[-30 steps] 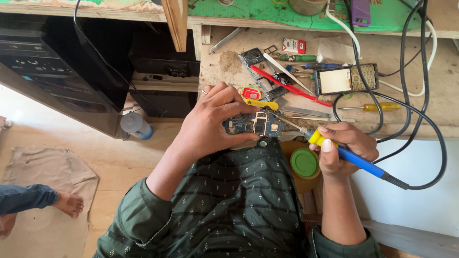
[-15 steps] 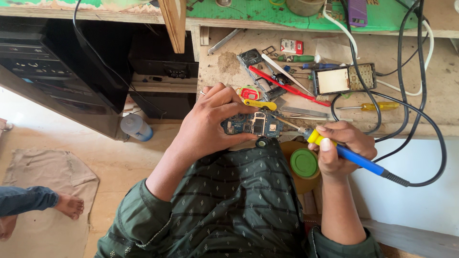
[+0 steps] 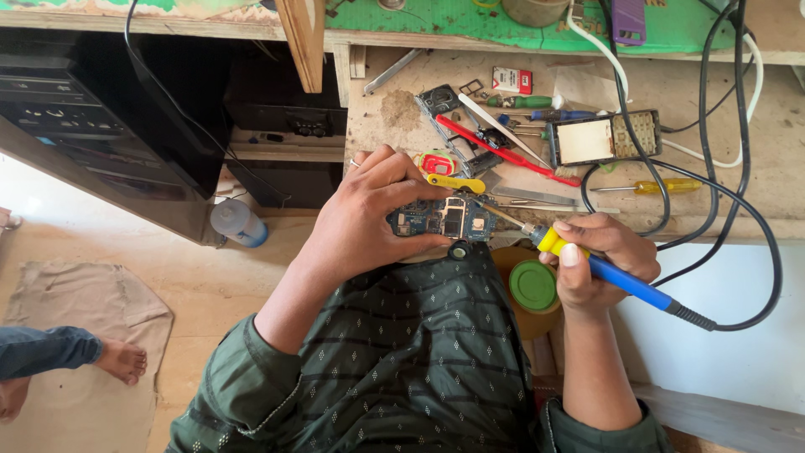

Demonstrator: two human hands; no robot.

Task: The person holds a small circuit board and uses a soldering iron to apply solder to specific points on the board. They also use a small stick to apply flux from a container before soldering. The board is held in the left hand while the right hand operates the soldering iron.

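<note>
My left hand (image 3: 369,214) grips a small blue phone circuit board (image 3: 444,220) at the near edge of the wooden workbench (image 3: 394,126). A soldering iron (image 3: 620,278) with a blue handle and yellow collar is held in my right hand (image 3: 599,256), its metal tip touching the right end of the board. Its black cable (image 3: 755,277) loops off to the right. Below my right hand sits a round green lid (image 3: 533,285).
On the bench lie a red-handled tool (image 3: 495,151), tweezers, a yellow-handled screwdriver (image 3: 650,187), a phone frame, a soldering stand with sponge (image 3: 599,140) and cables. Black cabinets (image 3: 101,109) stand left, a plastic bottle (image 3: 239,223) on the floor. Another person's bare foot (image 3: 117,359) rests on a cloth.
Hands, board and iron stay almost still; the iron tip remains on the board's right end. Only the view shifts slightly.
</note>
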